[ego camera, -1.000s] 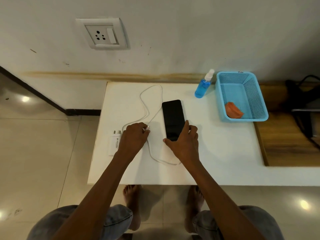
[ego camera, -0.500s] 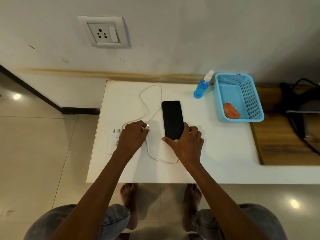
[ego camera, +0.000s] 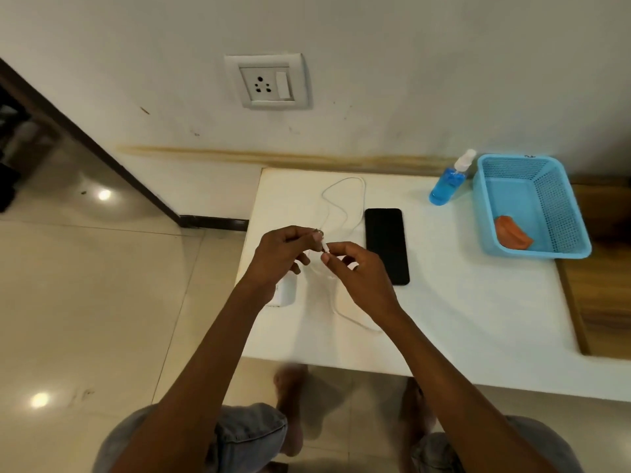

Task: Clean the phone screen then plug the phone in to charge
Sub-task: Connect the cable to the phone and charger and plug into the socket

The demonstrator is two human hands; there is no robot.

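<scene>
Your left hand (ego camera: 285, 256) and your right hand (ego camera: 355, 271) are raised together over the left part of the white rectangular table (ego camera: 461, 319). Between them you hold the small plug end (ego camera: 326, 248) of the thin white charging cable (ego camera: 345, 199): the left thumb and forefinger pinch it from one side, and the right fingertips (ego camera: 327, 258) pinch it from the other. The remaining fingers of both hands are loosely curled. Which way the plug faces cannot be told; it is too small and blurred.

The cable hangs down from your hands, loops across the tabletop toward the wall, and trails back toward the near edge. The white block-shaped charger adapter (ego camera: 286, 291) lies on the table just beneath your left wrist, partly hidden by it.

The black flat smartphone (ego camera: 386, 245) lies face up on the table just to the right of your right hand, apart from both hands, with its screen dark.

Further right, near the wall, stands a clear spray bottle of blue liquid (ego camera: 447, 184). Beside it sits a light blue perforated plastic basket (ego camera: 560, 213) with a crumpled orange cloth (ego camera: 512, 232) inside. A white wall socket with switch (ego camera: 268, 81) is mounted above the table's left end.
</scene>
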